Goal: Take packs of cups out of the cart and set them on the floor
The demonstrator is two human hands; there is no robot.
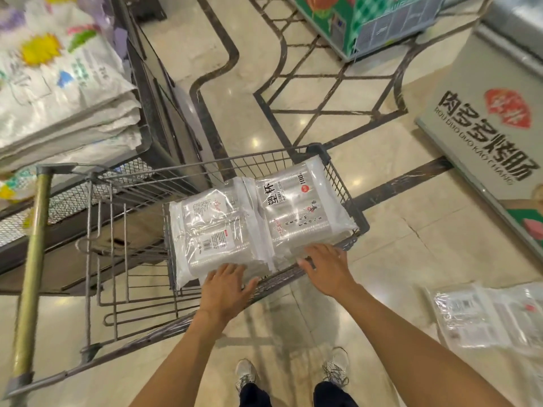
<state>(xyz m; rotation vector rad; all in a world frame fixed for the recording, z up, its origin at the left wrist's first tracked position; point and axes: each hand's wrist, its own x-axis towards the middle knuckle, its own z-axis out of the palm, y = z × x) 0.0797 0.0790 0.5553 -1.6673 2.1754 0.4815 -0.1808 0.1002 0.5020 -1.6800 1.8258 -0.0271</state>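
Observation:
A grey wire shopping cart (138, 183) stands in front of me, with a yellow handle bar (32, 259) at the left. Two clear plastic packs of plastic cups lie side by side in its front end: a left pack (214, 227) and a right pack (302, 207) printed with black characters. My left hand (226, 289) lies flat with spread fingers on the near edge of the left pack. My right hand (326, 265) rests with straight fingers over the cart's near rim, at the near edge of the right pack.
Stacked white woven sacks (58, 92) sit on a metal rack at the left. A chest freezer (482, 136) with large black lettering stands at the right, another green one (364, 22) farther back. More clear packs (484, 315) lie on the tiled floor at my right. My shoes (293, 371) are below.

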